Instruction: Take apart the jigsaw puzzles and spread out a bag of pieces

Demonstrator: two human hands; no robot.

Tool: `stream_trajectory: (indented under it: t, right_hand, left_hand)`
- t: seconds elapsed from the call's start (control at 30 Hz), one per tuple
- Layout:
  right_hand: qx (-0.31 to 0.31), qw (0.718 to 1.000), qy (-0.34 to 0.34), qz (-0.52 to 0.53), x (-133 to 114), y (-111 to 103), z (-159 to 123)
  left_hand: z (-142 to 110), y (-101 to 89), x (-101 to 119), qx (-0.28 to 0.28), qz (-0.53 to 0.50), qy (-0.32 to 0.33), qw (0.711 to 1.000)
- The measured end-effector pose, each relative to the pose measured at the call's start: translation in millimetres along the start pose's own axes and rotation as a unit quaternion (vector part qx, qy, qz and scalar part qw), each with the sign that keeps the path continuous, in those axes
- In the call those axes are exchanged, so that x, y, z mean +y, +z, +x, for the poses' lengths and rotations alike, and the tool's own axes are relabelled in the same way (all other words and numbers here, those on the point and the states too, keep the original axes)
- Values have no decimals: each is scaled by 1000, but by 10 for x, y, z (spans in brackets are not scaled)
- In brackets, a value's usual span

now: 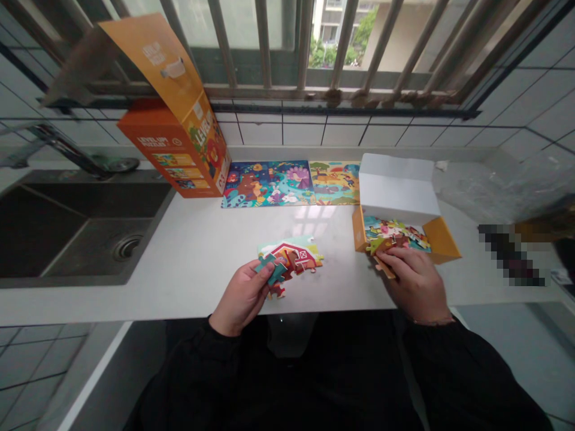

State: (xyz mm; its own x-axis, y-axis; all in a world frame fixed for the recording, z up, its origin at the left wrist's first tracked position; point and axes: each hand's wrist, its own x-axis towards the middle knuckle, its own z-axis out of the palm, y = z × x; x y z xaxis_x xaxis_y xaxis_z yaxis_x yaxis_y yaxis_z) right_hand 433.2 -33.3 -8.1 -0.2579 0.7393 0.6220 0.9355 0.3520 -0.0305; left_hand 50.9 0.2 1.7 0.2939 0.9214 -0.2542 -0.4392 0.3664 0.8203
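Observation:
Between the thumb and fingers of my left hand (pixel 241 294) is a teal puzzle piece (pixel 275 270). It overlaps a partly joined puzzle (pixel 302 256) with a red barn, which lies on the counter; a loose-looking red and brown piece (pixel 277 291) sits just below. My right hand (pixel 415 281) is at the front of an open yellow box (pixel 359 230) full of puzzle pieces (pixel 393 230). Its fingers are closed on a puzzle piece (pixel 385 267) with a brown edge. The right fingertips are partly hidden by the hand.
Two picture sheets, one dark blue (pixel 269 182) and one yellow (pixel 336 182), lie along the back of the white counter (pixel 179 257). An orange puzzle carton (pixel 173 155) with its lid up stands beside the sink (pixel 135 263). Clear plastic wrap (pixel 485 185) lies at right.

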Motion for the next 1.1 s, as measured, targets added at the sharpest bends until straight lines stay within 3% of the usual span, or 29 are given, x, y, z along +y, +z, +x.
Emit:
stream_trajectory:
  t: [0.13,0.4,0.5,0.6,0.67,0.83,0.93,1.03,1.1]
  right_hand:
    - [15,999,43,-21,-17,-7,52]
    - [-23,991,129,1,-7,2,209]
    - [-3,974,225,17,-55,-26,258]
    - [55,927,370,8,-85,-109,339]
    - [61,908,415,9,-42,-164,405]
    - [-32,927,374,16,253,-192,577]
    - [-33,956,289,-33,399,-157,655]
    - [-35,983,176,-37,381,-133,700]
    - [-27,990,137,-5,226,-134,708]
  left_hand:
    - [1,15,6,1,-2,-1,1000]
    - [1,8,10,6,-2,-10,1000]
    - [-6,10,14,5,-3,-9,1000]
    - [-6,13,12,9,-2,-9,1000]
    - [-1,10,7,12,1,-8,1000]
    - [12,2,1,10,6,-9,1000]
    - [6,4,-1,7,6,-7,1000]
    - [-4,7,-3,3,4,-5,1000]
    - [-8,6,-3,2,5,-5,1000]
